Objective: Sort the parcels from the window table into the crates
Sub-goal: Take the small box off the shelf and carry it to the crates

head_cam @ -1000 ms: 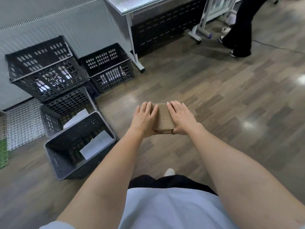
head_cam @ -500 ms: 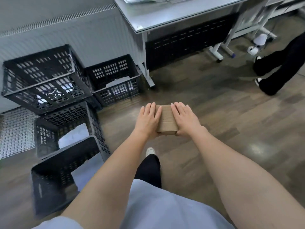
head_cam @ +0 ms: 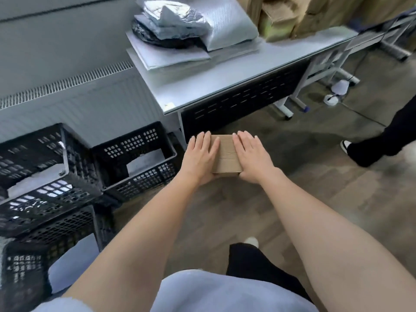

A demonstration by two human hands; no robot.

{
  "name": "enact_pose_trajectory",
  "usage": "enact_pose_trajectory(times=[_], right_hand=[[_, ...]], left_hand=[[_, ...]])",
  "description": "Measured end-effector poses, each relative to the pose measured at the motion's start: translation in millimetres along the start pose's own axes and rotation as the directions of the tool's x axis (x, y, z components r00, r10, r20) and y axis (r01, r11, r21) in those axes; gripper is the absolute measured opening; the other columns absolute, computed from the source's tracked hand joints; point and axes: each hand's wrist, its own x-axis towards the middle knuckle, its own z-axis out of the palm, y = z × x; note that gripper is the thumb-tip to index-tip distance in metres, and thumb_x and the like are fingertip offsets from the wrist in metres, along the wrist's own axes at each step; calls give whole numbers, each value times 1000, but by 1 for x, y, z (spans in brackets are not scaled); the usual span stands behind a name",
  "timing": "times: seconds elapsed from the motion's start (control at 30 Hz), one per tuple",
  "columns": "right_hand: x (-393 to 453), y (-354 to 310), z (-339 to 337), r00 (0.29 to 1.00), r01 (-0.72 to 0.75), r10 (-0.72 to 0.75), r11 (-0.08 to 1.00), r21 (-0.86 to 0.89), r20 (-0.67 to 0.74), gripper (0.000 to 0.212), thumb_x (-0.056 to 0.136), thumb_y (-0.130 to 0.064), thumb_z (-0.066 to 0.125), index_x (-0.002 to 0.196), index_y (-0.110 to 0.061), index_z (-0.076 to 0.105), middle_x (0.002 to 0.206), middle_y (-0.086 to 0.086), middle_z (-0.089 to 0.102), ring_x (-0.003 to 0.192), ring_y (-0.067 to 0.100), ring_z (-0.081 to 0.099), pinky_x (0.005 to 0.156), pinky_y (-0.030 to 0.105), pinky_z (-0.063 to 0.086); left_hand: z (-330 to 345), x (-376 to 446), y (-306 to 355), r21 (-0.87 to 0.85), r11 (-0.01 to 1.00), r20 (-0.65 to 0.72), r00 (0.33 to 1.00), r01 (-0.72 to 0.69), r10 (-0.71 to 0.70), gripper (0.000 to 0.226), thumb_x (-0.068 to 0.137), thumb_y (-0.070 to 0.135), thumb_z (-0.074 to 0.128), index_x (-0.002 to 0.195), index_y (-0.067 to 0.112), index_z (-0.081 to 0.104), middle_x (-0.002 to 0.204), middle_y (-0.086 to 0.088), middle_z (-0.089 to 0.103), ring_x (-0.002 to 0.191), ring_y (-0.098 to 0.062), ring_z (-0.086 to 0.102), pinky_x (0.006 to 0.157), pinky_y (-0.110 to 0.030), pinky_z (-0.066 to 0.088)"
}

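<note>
— Both hands were on the cardboard box (head_cam: 226,154), yes? How did they lie?

— Left hand (head_cam: 199,157) lay along the box's left side and right hand (head_cam: 253,157) along its right side, fingers straight and flat over the top edges, the thumbs tucked underneath. The box was pressed and carried between the two palms, clear of the floor.

— Where was it held?

— Out in front of the person, just before the near left corner of the window table (head_cam: 202,86), and just to the right of a black crate (head_cam: 137,161) on the floor.

— What was in that crate?

— Something pale and flat lay at its bottom; I could not tell what it was.

— Other crates?

— A tilted crate (head_cam: 42,176) stood to the left of the first, also with pale things inside, stacked over a lower crate (head_cam: 65,230). One more crate (head_cam: 22,271) sat nearest the person at the lower left.

— And the table?

— Grey mailer bags (head_cam: 191,25) were piled at its far left corner. Brown paper parcels (head_cam: 299,14) stood along its far edge to the right.

— Anyone else?

— A dark trouser leg (head_cam: 382,140) and shoe of another person showed on the wooden floor (head_cam: 315,176) at the right.
</note>
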Motion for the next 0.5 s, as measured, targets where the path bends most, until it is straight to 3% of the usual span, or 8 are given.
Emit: enact_pose_trajectory(times=[0.3,0.5], right_hand=[[144,154,-46,996,12,-11,1000,12,-86,116,77,-39,73,150,-6,-11,157,13,-4,146,29,-5,121,43,1],[248,251,-89,989,84,-81,996,22,-121,114,78,-35,72,151,-6,-11,157,13,-6,146,29,-7,118,41,-1]], left_hand=[[-55,203,-8,45,998,-121,992,42,-36,104,79,71,50,150,9,6,152,-21,16,139,-38,17,114,-47,14],[-100,333,-20,-6,991,-153,979,136,-135,105,78,66,59,151,10,9,154,-20,12,143,-36,11,115,-45,12]])
